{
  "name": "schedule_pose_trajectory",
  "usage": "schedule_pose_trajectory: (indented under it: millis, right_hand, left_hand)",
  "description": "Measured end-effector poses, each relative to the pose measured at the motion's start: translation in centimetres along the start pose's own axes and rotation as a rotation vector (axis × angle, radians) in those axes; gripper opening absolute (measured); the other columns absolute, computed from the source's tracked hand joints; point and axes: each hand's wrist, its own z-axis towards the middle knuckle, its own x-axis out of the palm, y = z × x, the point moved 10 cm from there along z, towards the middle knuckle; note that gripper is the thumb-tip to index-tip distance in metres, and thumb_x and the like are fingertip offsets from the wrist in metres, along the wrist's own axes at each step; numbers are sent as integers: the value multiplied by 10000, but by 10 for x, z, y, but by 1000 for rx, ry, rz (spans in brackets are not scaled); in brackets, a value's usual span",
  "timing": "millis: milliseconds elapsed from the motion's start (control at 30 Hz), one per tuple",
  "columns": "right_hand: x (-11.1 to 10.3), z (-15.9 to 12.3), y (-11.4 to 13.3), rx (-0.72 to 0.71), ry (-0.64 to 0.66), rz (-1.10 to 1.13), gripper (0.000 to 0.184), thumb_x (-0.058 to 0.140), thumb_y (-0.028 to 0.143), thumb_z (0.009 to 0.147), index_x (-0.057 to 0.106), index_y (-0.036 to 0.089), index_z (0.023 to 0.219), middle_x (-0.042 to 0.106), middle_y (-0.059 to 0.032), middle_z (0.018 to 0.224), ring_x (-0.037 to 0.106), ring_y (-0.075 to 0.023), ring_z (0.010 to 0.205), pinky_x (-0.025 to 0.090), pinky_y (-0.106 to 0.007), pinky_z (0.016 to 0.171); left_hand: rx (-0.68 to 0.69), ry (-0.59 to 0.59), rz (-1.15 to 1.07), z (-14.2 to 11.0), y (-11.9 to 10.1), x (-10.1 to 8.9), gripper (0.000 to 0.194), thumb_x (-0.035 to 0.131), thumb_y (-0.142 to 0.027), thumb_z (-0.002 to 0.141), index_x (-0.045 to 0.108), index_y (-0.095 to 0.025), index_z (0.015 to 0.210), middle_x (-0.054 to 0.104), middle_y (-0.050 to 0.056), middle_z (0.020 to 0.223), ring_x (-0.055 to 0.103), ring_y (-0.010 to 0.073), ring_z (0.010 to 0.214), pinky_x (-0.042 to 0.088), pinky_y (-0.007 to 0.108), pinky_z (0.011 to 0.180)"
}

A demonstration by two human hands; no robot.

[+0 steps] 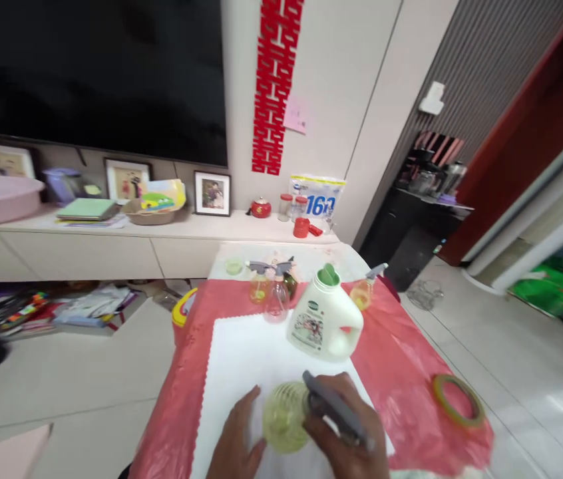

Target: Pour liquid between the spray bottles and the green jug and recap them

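A clear yellow-green spray bottle (284, 419) with a ribbed body lies tilted over the white cloth, its base toward my left hand. My right hand (354, 432) is closed around the bottle's neck and grey trigger head (336, 406). Beside the base, my left hand (235, 439) has its thumb and fingers apart; its thumb tip comes close to the bottle, and I cannot tell whether they touch. Just beyond stands a pale green detergent jug (329, 319) with an open green spout. Behind it are a pink spray bottle (277, 303) and a yellow one (258, 289).
White cloth (234, 352) covers part of the red table cover (396, 372). A tape roll (458, 400) lies at the right. Another yellow spray bottle (363, 293) stands behind the jug, and a green cap (234, 266) sits at the far left. A cabinet (191, 229) backs the table.
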Motion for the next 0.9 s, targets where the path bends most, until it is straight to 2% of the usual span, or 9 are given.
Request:
schedule_pose_trajectory:
  millis: [100, 200, 267, 367, 500, 533, 633, 733, 900]
  right_hand:
    - [-68, -4, 14, 28, -220, -55, 341, 810, 455, 841, 755, 246, 1104, 646, -26, 1066, 622, -167, 952, 525, -197, 852]
    - [-133, -5, 21, 16, -402, -177, 428, 867, 461, 769, 765, 202, 1095, 671, -63, 1034, 653, -223, 957, 557, -248, 842]
    - [-173, 1, 16, 25, -557, -272, 558, 909, 523, 667, 765, 158, 1064, 674, -88, 1011, 658, -249, 893, 565, -284, 771]
    - [-214, 24, -16, 131, -696, -357, 649, 880, 602, 630, 754, 140, 1068, 675, -91, 983, 640, -239, 866, 520, -282, 725]
    - [-237, 68, -69, 168, -723, -357, 691, 808, 651, 621, 725, 106, 1037, 664, -78, 941, 613, -207, 832, 487, -299, 767]
    - [-242, 77, -82, 187, -734, -375, 638, 814, 620, 659, 715, 100, 1015, 658, -69, 918, 606, -192, 823, 487, -297, 780]
    - [-250, 103, -116, 247, -725, -432, 417, 749, 482, 901, 670, 96, 1038, 626, -45, 929, 594, -140, 840, 514, -295, 847]
    - [-253, 124, -143, 299, -689, -479, 341, 667, 423, 1008, 634, 90, 1075, 601, -41, 957, 592, -130, 863, 532, -296, 869]
    - [-252, 144, -175, 366, -569, -589, 351, 644, 437, 1027, 623, 86, 1031, 572, -29, 897, 570, -112, 802, 537, -257, 790]
  left_hand:
    - [37, 72, 88, -5, 1, 4, 496, 514, -259, 939, 498, -267, 1436, 636, 87, 1423, 625, 264, 1299, 564, 465, 1079]
    - [105, 121, 130, 1, -11, 2, 476, 528, -216, 926, 552, -283, 1397, 657, 61, 1398, 640, 235, 1277, 577, 415, 1065]
    - [132, 105, 143, 4, -19, -2, 454, 531, -207, 912, 596, -279, 1355, 682, 61, 1361, 661, 235, 1243, 595, 409, 1038]
    - [156, 74, 161, 6, -28, -6, 422, 524, -209, 903, 634, -267, 1306, 707, 68, 1315, 682, 239, 1201, 613, 417, 1004]
    - [189, 74, 194, 7, -33, -5, 405, 508, -211, 916, 627, -254, 1301, 717, 71, 1291, 690, 229, 1179, 621, 412, 983]
    - [188, 77, 195, 7, -33, -5, 405, 506, -211, 917, 625, -254, 1302, 717, 69, 1291, 689, 227, 1180, 619, 411, 985]
    - [183, 79, 178, 8, -33, -6, 406, 510, -214, 915, 629, -258, 1300, 717, 64, 1292, 688, 229, 1178, 613, 412, 990]
    - [179, 85, 161, 8, -30, -5, 407, 522, -221, 912, 636, -267, 1300, 719, 59, 1293, 687, 230, 1176, 610, 407, 991]
    - [177, 89, 171, 4, -22, 1, 413, 517, -225, 913, 637, -264, 1307, 715, 67, 1304, 675, 240, 1201, 598, 416, 1011]
